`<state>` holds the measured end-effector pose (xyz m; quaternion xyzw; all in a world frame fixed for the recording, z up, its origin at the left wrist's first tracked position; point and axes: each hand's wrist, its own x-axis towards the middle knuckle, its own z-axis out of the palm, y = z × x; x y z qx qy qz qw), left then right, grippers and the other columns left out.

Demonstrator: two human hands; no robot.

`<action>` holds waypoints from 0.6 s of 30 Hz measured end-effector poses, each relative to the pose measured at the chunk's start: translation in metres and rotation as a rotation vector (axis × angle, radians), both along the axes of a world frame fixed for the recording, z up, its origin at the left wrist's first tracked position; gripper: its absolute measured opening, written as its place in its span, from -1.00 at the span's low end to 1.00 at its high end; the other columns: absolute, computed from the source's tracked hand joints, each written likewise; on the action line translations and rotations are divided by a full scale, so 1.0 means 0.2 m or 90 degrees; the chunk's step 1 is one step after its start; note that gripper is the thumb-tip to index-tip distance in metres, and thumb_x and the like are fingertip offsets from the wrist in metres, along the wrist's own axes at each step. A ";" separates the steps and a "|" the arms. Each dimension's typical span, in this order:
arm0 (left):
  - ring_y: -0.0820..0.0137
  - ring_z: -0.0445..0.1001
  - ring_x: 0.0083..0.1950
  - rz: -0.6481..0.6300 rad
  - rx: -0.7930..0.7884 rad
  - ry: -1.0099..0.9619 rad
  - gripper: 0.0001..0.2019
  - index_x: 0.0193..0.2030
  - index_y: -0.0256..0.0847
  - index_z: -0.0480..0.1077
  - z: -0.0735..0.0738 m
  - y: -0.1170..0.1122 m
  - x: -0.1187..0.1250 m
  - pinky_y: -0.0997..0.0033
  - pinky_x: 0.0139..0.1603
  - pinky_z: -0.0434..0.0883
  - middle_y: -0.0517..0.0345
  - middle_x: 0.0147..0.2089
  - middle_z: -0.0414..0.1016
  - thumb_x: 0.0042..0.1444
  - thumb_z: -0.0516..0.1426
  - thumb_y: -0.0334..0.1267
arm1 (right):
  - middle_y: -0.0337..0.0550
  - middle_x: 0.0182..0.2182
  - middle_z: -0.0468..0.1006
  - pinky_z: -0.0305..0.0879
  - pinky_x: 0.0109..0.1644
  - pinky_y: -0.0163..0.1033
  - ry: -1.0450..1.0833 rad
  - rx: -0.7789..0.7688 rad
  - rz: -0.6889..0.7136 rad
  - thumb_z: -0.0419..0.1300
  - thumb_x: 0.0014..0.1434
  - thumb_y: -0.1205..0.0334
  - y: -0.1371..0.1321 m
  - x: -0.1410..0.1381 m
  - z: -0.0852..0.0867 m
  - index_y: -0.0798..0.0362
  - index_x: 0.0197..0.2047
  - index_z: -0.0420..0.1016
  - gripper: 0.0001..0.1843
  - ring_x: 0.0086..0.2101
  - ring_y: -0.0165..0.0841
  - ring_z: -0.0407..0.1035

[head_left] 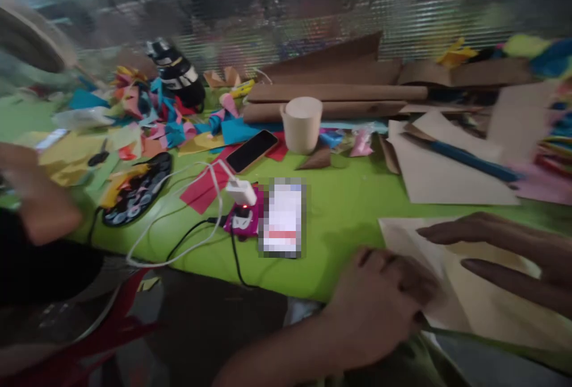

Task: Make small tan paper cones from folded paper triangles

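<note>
My left hand (384, 303) rests at the near edge of the green table (348, 202), its fingers curled onto the left part of a cream sheet of paper (491, 297). My right hand (504, 256) lies over the same sheet with fingers stretched out flat and apart. The paper lies at the table's front right corner. The picture is smeared by motion, so I cannot make out whether the left fingers pinch the paper or only press on it.
A phone with a lit screen (282, 217), a white charger (241, 192) and cables lie mid-table. Farther back stand a beige cup (302, 124), a dark phone (251, 150), a black bottle (179, 77), brown paper rolls (335, 94) and coloured scraps. Another person's arm (36, 196) is at left.
</note>
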<state>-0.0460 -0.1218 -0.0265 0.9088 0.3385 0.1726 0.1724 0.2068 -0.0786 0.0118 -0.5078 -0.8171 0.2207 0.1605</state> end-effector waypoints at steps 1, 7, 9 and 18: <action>0.18 0.37 0.12 0.009 -0.015 -0.002 -0.72 0.05 -0.07 0.48 0.00 0.00 0.00 0.10 0.13 0.36 0.09 0.17 0.46 0.23 0.21 -0.10 | -0.17 0.03 0.64 0.56 -0.05 -0.23 0.004 -0.025 0.013 0.17 0.28 -0.08 -0.02 0.08 0.00 -0.37 0.11 0.53 -0.65 -0.02 -0.17 0.56; 0.22 0.38 0.10 0.060 -0.057 -0.058 -0.72 0.05 -0.06 0.48 0.04 0.02 0.03 0.13 0.10 0.39 0.13 0.13 0.50 0.18 0.26 -0.24 | -0.18 0.16 0.56 0.39 0.23 -0.14 0.049 -0.073 0.016 0.15 0.32 0.15 -0.17 0.34 -0.03 -0.34 0.23 0.47 -0.56 0.15 -0.20 0.44; 0.22 0.40 0.08 0.078 -0.059 -0.068 -0.76 0.01 -0.08 0.50 0.05 0.02 0.03 0.10 0.09 0.39 0.12 0.12 0.53 0.19 0.25 -0.29 | -0.12 0.19 0.54 0.35 0.26 -0.06 0.075 -0.090 0.020 0.12 0.34 0.14 -0.21 0.35 -0.07 -0.28 0.19 0.52 -0.61 0.19 -0.17 0.40; 0.33 0.52 -0.18 0.191 -0.135 -0.087 -0.84 -0.20 -0.14 0.53 0.13 0.12 0.07 0.28 -0.15 0.39 0.17 -0.22 0.64 0.33 0.10 -0.35 | 0.04 -0.14 0.68 0.43 0.05 -0.05 0.170 -0.101 -0.088 0.14 0.33 -0.07 -0.15 0.22 -0.08 -0.04 -0.20 0.66 -0.64 -0.06 -0.11 0.53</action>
